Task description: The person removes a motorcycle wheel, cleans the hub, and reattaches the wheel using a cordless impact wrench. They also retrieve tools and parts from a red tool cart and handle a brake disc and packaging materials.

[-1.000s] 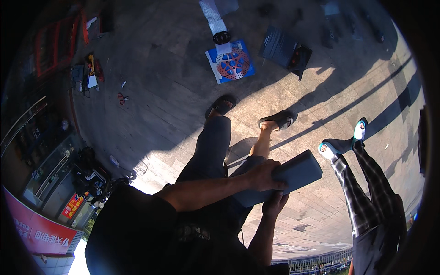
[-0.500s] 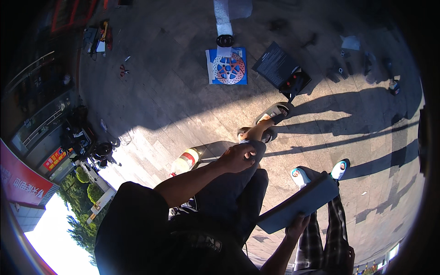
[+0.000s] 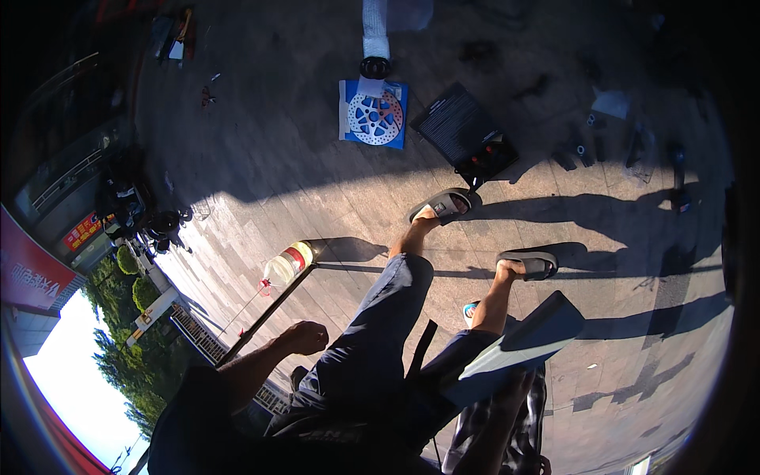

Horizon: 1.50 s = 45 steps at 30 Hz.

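Note:
My right hand (image 3: 518, 383) holds a flat dark-grey rectangular case (image 3: 529, 340) by its lower side; shadow hides most of the fingers. One sunlit strip shows on the case's upper face. My left hand (image 3: 307, 338) hangs beside my left thigh, fingers curled into a loose fist, with nothing visible in it. Below, my legs in dark trousers are in mid-stride, with a sandal (image 3: 443, 207) farther ahead on the left foot and another sandal (image 3: 529, 265) on the right.
Ahead lie a perforated metal disc (image 3: 389, 119) on blue-and-white packaging, an open black box (image 3: 451, 119) and bubble wrap (image 3: 375, 24). A large bottle (image 3: 291, 261) stands at left beside a dark pole (image 3: 273, 305). Someone in checked trousers (image 3: 534, 408) is close at my right.
I have stepped forward and the legs are farther apart. My left hand has swung back and down toward my side. The grey case stays in my right hand, its face now catching sunlight.

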Each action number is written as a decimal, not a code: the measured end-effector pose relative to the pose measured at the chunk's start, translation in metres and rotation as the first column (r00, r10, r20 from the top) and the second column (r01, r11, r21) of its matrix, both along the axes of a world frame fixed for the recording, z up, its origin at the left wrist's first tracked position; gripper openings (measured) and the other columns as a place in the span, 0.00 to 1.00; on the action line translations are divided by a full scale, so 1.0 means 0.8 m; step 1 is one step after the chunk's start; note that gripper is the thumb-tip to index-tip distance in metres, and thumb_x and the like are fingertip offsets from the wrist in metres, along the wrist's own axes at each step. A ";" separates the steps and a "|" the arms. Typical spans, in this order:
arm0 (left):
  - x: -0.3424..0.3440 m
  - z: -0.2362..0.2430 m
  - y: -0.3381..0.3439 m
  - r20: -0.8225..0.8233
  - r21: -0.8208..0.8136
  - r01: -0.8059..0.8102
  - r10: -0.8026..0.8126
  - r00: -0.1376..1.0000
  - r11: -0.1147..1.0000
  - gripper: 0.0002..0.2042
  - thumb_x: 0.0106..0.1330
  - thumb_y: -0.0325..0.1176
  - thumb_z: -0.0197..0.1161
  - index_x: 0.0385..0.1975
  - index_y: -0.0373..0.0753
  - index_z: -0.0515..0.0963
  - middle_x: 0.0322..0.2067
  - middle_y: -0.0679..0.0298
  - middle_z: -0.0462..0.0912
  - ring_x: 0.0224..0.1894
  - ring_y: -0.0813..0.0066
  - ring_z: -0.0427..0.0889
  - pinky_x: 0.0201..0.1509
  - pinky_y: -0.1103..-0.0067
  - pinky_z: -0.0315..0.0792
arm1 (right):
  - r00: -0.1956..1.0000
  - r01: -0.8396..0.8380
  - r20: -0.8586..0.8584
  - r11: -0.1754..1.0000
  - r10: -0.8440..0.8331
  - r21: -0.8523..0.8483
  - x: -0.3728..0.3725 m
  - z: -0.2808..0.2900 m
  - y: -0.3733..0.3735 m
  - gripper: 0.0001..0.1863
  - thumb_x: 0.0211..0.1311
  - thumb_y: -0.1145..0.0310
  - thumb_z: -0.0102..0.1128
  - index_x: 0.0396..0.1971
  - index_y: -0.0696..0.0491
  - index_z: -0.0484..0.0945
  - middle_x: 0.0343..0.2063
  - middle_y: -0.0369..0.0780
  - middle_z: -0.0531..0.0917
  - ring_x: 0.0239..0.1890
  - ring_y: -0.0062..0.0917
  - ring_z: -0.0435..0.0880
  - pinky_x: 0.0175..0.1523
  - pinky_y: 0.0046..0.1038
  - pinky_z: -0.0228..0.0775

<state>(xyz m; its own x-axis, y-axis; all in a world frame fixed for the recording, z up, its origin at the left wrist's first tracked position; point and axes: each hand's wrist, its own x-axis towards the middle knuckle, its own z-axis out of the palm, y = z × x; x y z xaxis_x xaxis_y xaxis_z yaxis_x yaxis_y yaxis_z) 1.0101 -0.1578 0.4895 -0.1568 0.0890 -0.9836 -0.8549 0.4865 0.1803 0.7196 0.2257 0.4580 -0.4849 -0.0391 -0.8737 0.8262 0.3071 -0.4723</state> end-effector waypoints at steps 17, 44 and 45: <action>0.004 0.229 0.355 0.030 -0.246 -0.277 0.292 0.956 0.929 0.25 0.48 0.42 0.70 0.46 0.44 0.71 0.39 0.54 0.76 0.42 0.60 0.78 0.40 0.67 0.74 | 1.000 -0.009 0.000 1.000 0.009 -0.019 -0.208 -0.003 0.247 0.36 0.63 0.44 0.52 0.60 0.58 0.59 0.49 0.43 0.69 0.48 0.31 0.70 0.50 0.34 0.66; -0.201 0.078 0.450 0.339 -0.231 -0.293 0.359 0.870 0.928 0.14 0.50 0.41 0.69 0.32 0.42 0.76 0.31 0.56 0.79 0.36 0.61 0.80 0.38 0.69 0.74 | 0.781 -0.617 -0.206 0.780 0.589 -0.108 -0.599 -0.415 0.132 0.39 0.52 0.42 0.65 0.55 0.57 0.68 0.50 0.44 0.75 0.52 0.32 0.73 0.57 0.33 0.64; -0.208 0.070 0.448 0.348 -0.223 -0.289 0.353 0.869 0.931 0.14 0.50 0.41 0.69 0.32 0.42 0.76 0.31 0.56 0.79 0.36 0.61 0.80 0.38 0.69 0.74 | 0.797 -0.594 -0.152 0.804 0.584 -0.025 -0.592 -0.425 0.137 0.39 0.52 0.42 0.65 0.56 0.57 0.68 0.51 0.44 0.75 0.53 0.32 0.72 0.57 0.33 0.63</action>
<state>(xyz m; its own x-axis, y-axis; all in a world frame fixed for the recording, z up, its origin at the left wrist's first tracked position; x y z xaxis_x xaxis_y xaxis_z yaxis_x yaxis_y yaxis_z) 0.8435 0.2003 0.5454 0.2339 -0.0638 -0.9702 -0.9557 0.1681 -0.2415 0.2463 0.3349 0.1180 -0.4570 -0.4113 -0.7887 0.4257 0.6774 -0.5999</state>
